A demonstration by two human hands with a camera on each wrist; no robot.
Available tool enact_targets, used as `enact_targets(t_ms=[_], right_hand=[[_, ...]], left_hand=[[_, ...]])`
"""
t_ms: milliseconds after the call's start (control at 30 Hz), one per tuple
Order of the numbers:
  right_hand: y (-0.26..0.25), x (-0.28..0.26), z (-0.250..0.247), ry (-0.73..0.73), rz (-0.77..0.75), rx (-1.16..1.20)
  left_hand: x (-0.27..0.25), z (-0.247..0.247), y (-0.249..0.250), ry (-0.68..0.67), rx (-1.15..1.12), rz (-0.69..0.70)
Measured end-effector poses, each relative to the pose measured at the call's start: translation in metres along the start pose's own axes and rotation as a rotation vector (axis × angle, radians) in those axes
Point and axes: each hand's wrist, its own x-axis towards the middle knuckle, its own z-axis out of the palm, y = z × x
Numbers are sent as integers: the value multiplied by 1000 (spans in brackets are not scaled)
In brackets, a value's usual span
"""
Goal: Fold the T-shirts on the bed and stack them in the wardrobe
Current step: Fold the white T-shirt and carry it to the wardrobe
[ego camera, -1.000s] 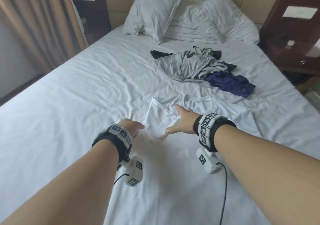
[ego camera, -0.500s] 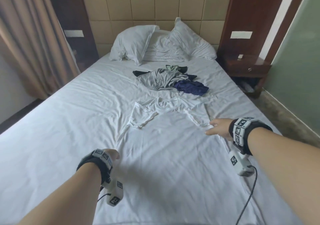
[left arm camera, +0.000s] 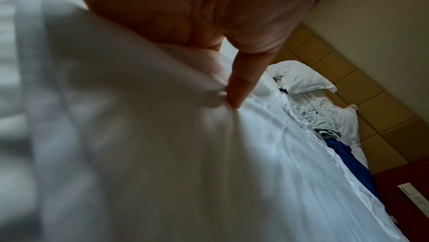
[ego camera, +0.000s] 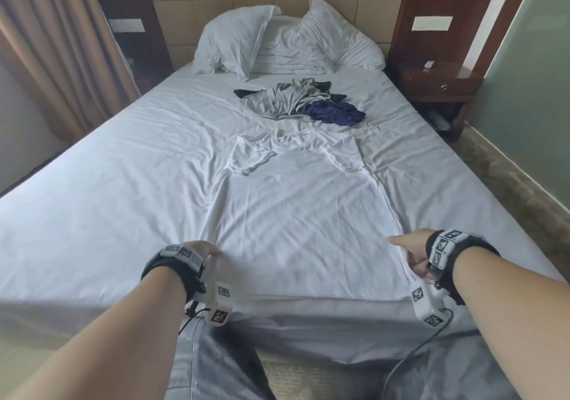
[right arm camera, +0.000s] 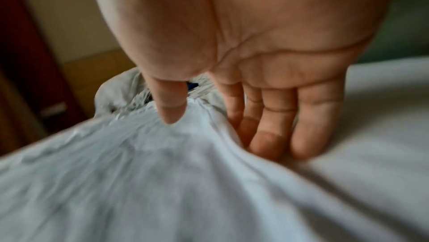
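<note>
Left hand (ego camera: 206, 253) is pinching the near-left hem corner of the white T-shirt (ego camera: 302, 211), thumb (left arm camera: 239, 88) pressing a gathered tuck of cloth. Right hand (ego camera: 411, 250) is gripping the near-right hem corner: thumb (right arm camera: 173, 106) lying on top, fingers (right arm camera: 267, 135) curling under the raised edge. Between the two hands the hem is lying along the near edge of the bed (ego camera: 92, 214); ahead of them the shirt is stretching flat toward the collar, the left sleeve folded inward over the chest, the right sleeve crumpled.

Risks, as judged. White cloth is lying on a white sheet, so either pinch may be catching bedding along with the hem; any lift would then be dragging the sheet and rumpling the spread shirt. Uneven pull between the hands would be skewing the body, and the turned-in left sleeve would be getting trapped as a lump in the fold.

Beyond the collar, well ahead of both hands, the pile of unfolded T-shirts (ego camera: 296, 103) is waiting, grey and navy, just short of the pillows (ego camera: 277, 42). No wardrobe is showing in any view.

Views compared. The head view is showing overall layout and sleeve state but hiding the finger contact; the wrist views are showing each grip closely, though blurred, and little of the shirt's outline.
</note>
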Motion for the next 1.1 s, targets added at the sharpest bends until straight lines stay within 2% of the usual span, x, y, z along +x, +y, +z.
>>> enact_targets(t_ms=[33, 67, 133, 267, 367, 433, 467, 567, 633, 700, 733, 900, 1000, 1067, 1100], right_hand=[[6, 5, 7, -2, 27, 77], [11, 12, 12, 8, 26, 139], [20, 28, 15, 26, 36, 216], [39, 60, 16, -124, 51, 289], [73, 133, 19, -163, 13, 255], [80, 140, 18, -156, 33, 328], [78, 131, 19, -136, 34, 383], [45, 38, 16, -149, 59, 426], [40, 18, 17, -188, 31, 499], [41, 10, 16, -223, 25, 538], [44, 18, 19, -227, 25, 546], [45, 21, 25, -120, 49, 494], [46, 22, 30, -21, 99, 565], [47, 22, 34, 72, 63, 501], [47, 21, 35, 91, 46, 476]], left_hand=[[1, 2, -1, -7, 36, -4], [-1, 3, -1, -11, -11, -71], [-6, 5, -2, -30, -61, -108], [-13, 4, 0, -38, -71, -121], [-1, 2, -9, -27, -60, -75], [10, -1, -16, -60, 11, -37], [14, -2, -19, -66, 49, -32], [9, -6, -20, -50, 104, -51], [7, -10, -21, -109, 138, -118], [13, -13, -28, -111, 3, -233], [17, -16, -31, -116, -59, -239], [-6, -18, -32, -199, -108, -209], [35, -25, -59, -257, -117, -210], [53, -28, -71, -268, -218, -189], [36, -27, -66, -251, -218, -177]])
